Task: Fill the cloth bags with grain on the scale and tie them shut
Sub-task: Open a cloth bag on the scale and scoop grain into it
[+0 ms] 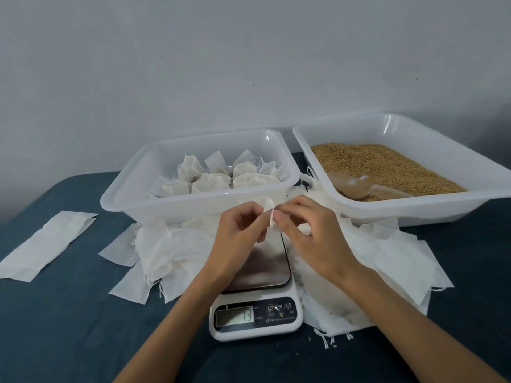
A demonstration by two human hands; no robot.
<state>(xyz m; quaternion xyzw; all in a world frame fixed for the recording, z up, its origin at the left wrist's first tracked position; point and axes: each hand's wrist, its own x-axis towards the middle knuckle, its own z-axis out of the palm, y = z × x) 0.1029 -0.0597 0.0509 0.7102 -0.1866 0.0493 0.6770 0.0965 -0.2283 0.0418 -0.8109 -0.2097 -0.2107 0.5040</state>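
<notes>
A small white cloth bag is held above the scale, mostly hidden behind my fingers. My left hand pinches the bag from the left, and my right hand pinches its white drawstring from the right. The scale's steel platter is partly covered by my hands; its display reads 13. Brown grain with a brown scoop lying in it fills the white tray at the right.
A second white tray at the centre left holds several filled, tied bags. Empty flat bags lie heaped around the scale on both sides, and folded ones lie on the dark blue table at far left.
</notes>
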